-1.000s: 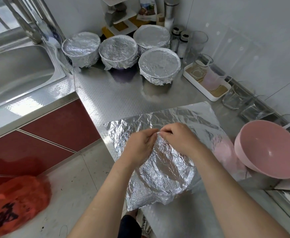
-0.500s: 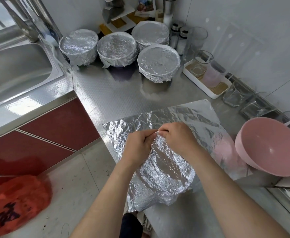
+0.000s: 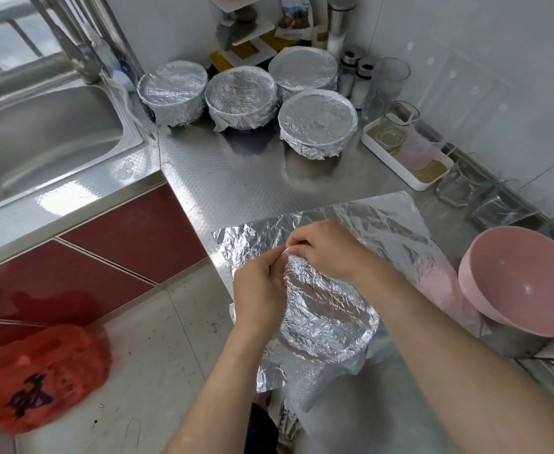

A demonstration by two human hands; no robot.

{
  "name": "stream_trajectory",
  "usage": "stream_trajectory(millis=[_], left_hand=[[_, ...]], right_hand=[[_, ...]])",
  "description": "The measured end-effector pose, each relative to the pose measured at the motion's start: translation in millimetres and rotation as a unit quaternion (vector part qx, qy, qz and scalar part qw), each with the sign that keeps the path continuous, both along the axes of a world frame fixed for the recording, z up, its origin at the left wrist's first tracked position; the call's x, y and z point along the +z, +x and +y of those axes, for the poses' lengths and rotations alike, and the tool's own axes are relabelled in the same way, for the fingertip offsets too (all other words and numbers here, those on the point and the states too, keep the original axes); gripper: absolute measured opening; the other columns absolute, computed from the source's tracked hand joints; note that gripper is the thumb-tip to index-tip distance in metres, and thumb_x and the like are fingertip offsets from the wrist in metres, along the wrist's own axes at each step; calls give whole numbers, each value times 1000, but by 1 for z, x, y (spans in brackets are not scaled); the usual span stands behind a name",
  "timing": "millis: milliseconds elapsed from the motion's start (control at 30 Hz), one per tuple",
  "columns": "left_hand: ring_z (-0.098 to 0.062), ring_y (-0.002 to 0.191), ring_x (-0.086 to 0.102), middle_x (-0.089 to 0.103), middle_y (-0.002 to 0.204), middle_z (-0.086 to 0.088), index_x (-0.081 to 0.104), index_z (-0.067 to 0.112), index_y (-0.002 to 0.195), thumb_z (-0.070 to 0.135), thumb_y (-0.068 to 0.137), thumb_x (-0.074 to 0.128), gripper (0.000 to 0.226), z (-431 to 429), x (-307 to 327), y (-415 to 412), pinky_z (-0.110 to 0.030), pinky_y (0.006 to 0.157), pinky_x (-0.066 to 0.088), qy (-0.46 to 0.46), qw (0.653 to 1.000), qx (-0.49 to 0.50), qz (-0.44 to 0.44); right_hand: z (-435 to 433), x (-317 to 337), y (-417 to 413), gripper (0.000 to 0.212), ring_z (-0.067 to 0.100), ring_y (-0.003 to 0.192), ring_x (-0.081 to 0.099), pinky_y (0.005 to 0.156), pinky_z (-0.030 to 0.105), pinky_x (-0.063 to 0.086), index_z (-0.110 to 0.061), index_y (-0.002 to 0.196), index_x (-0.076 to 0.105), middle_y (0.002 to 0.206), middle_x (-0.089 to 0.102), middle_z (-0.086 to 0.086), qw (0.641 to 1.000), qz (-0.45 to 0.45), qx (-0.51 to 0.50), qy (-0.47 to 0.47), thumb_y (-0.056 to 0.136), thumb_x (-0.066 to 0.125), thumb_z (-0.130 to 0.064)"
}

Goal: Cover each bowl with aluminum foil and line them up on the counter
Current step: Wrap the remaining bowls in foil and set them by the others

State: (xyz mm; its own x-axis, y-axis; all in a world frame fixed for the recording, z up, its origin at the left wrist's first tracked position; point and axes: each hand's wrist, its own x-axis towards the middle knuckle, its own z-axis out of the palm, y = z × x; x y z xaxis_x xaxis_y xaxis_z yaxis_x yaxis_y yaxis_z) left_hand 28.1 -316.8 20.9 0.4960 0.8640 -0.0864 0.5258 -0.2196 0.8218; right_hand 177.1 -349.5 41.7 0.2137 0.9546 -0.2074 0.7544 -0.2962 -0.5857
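Crumpled foil [image 3: 328, 316], pressed into a round shape like a bowl's rim, sits at the front edge of the worktop [image 3: 236, 178], on top of a flat foil sheet [image 3: 367, 217] spread beneath it. Both hands are together at its far rim. The left hand [image 3: 259, 290] and the right hand [image 3: 328, 250] each pinch the same bit of foil edge between thumb and fingertips, knuckles almost touching.

The step looks like opening out a stuck or folded edge so it can be tucked down round a rim. To do it well, pull gently and evenly with both pinches, because thin foil tears along a crease. Then work round the rim in short stretches, folding the edge down and pressing it tight to the side, as on the four covered bowls [image 3: 317, 121] at the back of the worktop beside the sink [image 3: 39, 136]. Three of those stand roughly in a row with the fourth in front, so lining them up seems left to do. A pink bowl [image 3: 524, 283] at the right edge, tilted and uncovered, is probably next.

Whether a bowl sits under the crumpled foil cannot be told, since foil and hands hide it. The fingertip grip is small and partly masked by knuckles. What the pink bowl leans on is hard to make out. The foil's near side hangs past the front edge, and the forearms hide part of it.
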Motion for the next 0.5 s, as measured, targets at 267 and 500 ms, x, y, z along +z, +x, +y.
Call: stream_trajectory(millis=[267, 500], left_hand=[[-2, 63, 55, 64, 69, 11, 69, 24, 116, 21, 100, 48, 27, -17, -3, -14, -13, 61, 40, -14, 997, 71, 12], [-14, 106, 62, 70, 116, 3, 66, 18, 125, 22, 100, 50, 29, -6, 3, -7, -18, 82, 37, 18, 998, 53, 43]], right_hand=[[-7, -9, -17, 26, 13, 112, 56, 103, 39, 35, -24, 115, 67, 118, 66, -6, 999, -15, -18, 32, 92, 61, -33], [-43, -11, -7, 26, 12, 94, 58, 84, 23, 44, -18, 118, 67, 119, 66, -1, 979, 5, -194, 64, 95, 57, -22]])
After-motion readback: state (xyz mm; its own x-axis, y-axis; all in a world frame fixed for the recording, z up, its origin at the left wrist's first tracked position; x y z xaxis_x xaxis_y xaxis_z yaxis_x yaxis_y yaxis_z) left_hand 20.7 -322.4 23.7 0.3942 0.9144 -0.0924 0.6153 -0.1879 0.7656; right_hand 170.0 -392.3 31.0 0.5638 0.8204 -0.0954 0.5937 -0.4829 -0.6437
